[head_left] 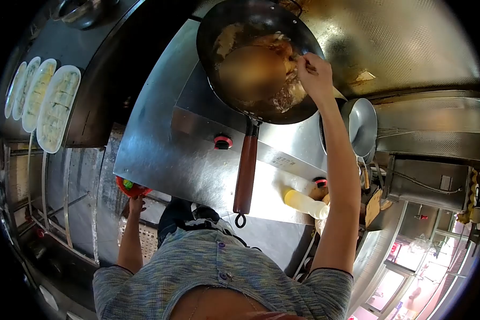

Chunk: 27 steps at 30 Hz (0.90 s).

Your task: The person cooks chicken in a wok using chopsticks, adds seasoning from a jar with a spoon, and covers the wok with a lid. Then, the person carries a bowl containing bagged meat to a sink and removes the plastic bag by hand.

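A black wok (204, 50) with a brown wooden handle (244, 178) rests on the steel stove. Inside it lie brown liquid and pale, glistening food (288, 96); its middle is blurred. My right hand (316, 79) is over the wok's right side, fingers closed. Something brownish shows at its fingertips, too small to name. Low at the left, my left hand (136, 202) grips the edge of a red bowl (136, 190) with something green (127, 184) inside. Part of the bowl is hidden by the stove's corner.
Several white oval plates of food (58, 109) stand on the left counter (98, 32). A yellow-capped bottle (306, 204) lies on the stove front near a red knob (320, 182). Another red knob (223, 142) is left of the wok handle. A grey pan (362, 125) sits at the right.
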Available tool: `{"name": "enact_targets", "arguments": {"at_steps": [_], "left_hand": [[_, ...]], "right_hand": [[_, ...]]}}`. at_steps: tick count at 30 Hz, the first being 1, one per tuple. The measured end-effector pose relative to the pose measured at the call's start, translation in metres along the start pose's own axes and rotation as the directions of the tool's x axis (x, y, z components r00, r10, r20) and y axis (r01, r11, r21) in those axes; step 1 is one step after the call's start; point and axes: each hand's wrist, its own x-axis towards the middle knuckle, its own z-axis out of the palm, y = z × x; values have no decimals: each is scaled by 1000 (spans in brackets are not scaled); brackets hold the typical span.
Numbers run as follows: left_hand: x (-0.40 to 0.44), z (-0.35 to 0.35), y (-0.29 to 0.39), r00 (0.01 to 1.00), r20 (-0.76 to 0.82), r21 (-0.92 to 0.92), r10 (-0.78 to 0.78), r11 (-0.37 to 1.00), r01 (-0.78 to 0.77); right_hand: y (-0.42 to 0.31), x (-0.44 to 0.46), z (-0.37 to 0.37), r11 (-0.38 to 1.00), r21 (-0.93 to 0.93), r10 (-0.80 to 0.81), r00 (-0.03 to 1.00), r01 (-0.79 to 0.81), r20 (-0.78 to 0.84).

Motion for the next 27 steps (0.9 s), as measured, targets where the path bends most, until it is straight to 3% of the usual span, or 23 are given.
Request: {"name": "enact_targets", "arguments": {"at_steps": [2,5,9,11,13,14,15,17,20,23,24,27], "left_hand": [[18,2,-22,999,14,-55,52,997,-52],[21,0,-31,996,39,-76,74,995,-71],[6,3,-22,995,87,-178,-38,983,54],[5,8,-19,998,64,-80,-28,996,33],[1,7,-13,1000,25,-21,-5,1000,5],[-1,8,-9,1000,2,-13,11,1000,-11],[-6,11,-2,999,-21,-4,28,1000,-28],[-23,16,20,983,-55,7,175,985,-175],[-35,15,29,959,-16,6,284,959,-284],[-40,16,26,951,-26,-8,308,951,-308],[-43,15,23,950,-26,-14,312,950,-312],[-26,8,-3,990,-6,-11,138,990,-138]], "right_hand": [[2,-8,-4,990,55,126,991,-129,48],[0,-30,-3,926,272,276,961,-262,-12],[-9,-60,5,899,339,329,939,-278,-102],[-2,-67,7,954,233,226,963,-188,-148],[7,-60,-3,936,255,269,961,-245,-62],[10,-55,-11,788,484,411,910,-380,45],[7,-47,-22,705,522,533,844,-480,57],[16,-39,-43,587,664,571,818,-462,65],[5,-43,-79,671,576,551,834,-467,34],[10,-55,-83,745,350,568,815,-568,113],[22,-62,-72,738,377,543,824,-560,161],[49,-76,-37,770,389,468,862,-506,195]]}}
